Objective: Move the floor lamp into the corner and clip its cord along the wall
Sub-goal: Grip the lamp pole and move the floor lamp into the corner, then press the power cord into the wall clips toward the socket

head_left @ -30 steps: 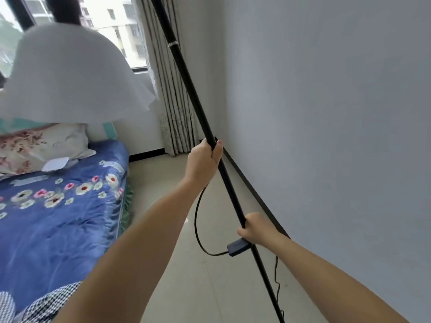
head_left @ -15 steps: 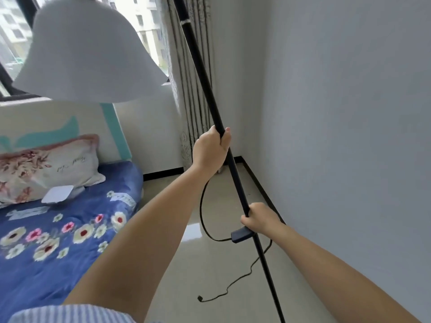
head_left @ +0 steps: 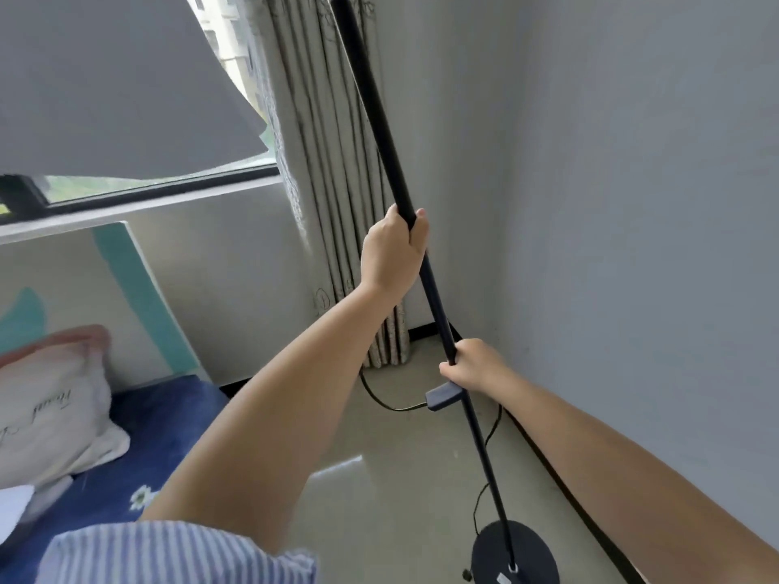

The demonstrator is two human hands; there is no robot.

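Note:
The floor lamp's black pole (head_left: 375, 111) runs tilted from the top centre down to its round black base (head_left: 516, 554) at the bottom right. Its white shade (head_left: 118, 86) fills the upper left. My left hand (head_left: 392, 250) grips the pole at mid height. Lower down, my right hand (head_left: 476, 366) holds the pole just above the inline switch box (head_left: 440, 398). The thin black cord (head_left: 489, 440) loops from the switch and trails down along the pole to the floor by the base. The corner lies ahead, beside the curtain.
A patterned curtain (head_left: 337, 204) hangs in the corner beside the grey right wall (head_left: 632, 204). A bed with a blue floral cover (head_left: 139, 457) and a pillow (head_left: 55, 406) stands on the left. A dark skirting board (head_left: 560, 478) lines the wall above the tiled floor (head_left: 392, 499).
The lamp and I have come closer to the corner; the curtain and wall loom larger. The base has come into view at the bottom right. Both hands keep their grip on the pole.

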